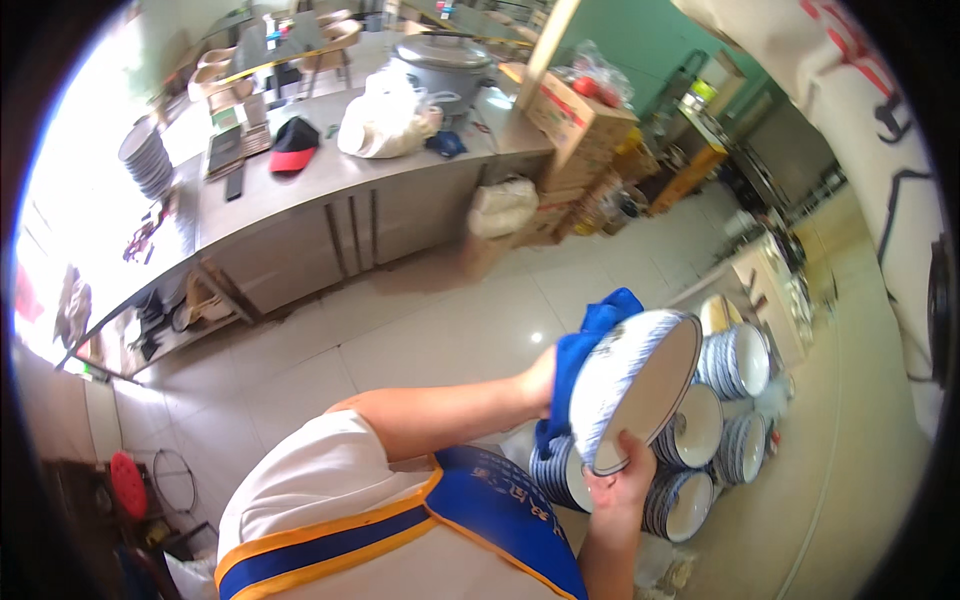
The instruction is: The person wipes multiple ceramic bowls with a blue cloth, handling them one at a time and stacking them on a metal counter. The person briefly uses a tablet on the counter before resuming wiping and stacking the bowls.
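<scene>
A large bowl [626, 390], white inside with a blue-patterned outside, is tilted on its side in front of me. My right hand [621, 476] grips its lower rim, with the thumb on the inner face. On the outer side, my left hand [540, 382] holds a blue cloth [581, 360] against the bowl; the cloth and bowl hide most of its fingers. Stacks of similar bowls stand just beyond and below: one partly hidden stack [559, 472] near my right wrist, others [679, 506] to the right, and another [739, 364] farther up.
Across the tiled floor [300, 375] runs a steel counter [300, 195] bearing a cap [294, 146], a phone, a plastic bag, a large lidded pot [442, 64] and stacked bowls [146, 161]. Cardboard boxes [577, 124] stand at its end. A red stool [128, 485] is at lower left.
</scene>
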Tool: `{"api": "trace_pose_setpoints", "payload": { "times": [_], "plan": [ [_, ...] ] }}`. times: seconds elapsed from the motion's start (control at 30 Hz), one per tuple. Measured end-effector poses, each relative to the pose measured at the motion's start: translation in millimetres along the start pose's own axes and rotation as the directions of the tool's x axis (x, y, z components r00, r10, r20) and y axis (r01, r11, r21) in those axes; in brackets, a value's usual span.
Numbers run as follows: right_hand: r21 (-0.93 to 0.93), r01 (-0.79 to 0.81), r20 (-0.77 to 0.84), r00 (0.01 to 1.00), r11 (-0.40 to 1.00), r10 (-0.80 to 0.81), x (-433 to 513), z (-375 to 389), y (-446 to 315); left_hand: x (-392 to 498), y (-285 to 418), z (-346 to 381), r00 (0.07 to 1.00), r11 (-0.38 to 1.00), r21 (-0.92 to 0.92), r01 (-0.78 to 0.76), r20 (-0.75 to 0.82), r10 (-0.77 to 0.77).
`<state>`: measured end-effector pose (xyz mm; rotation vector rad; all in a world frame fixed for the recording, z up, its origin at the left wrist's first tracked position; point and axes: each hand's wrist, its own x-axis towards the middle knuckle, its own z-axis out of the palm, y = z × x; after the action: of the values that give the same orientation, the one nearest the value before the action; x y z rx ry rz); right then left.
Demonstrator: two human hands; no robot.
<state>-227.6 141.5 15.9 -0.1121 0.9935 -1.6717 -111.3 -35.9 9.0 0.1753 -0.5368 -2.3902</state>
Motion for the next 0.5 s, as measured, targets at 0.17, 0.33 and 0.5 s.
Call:
{"api": "trace_pose_setpoints", "payload": {
  "times": [0.17,0.33,0.5],
  "plan": [
    [0.013,-0.32,0.334,0.894,0.947,0.298,10.5,-14.1,-1.6,-0.7,-19.2,-17.3,1.0,0.999,-0.024,-0.028,0.013,0.028],
    [-0.364,0.182,0.155,0.979,0.913,-0.133,30.3,-33.0,-18.5,-5.4,-29.2,-32.7,0.993,0.988,-0.102,0.113,0.055,-0.108],
    [0.106,-0.398,0.23,0.901,0.911,0.367,38.4,-69.7,25.9,-18.4,-25.0,-32.9,0.998,0.987,-0.152,-0.056,-0.034,0.051]
  ]
}}
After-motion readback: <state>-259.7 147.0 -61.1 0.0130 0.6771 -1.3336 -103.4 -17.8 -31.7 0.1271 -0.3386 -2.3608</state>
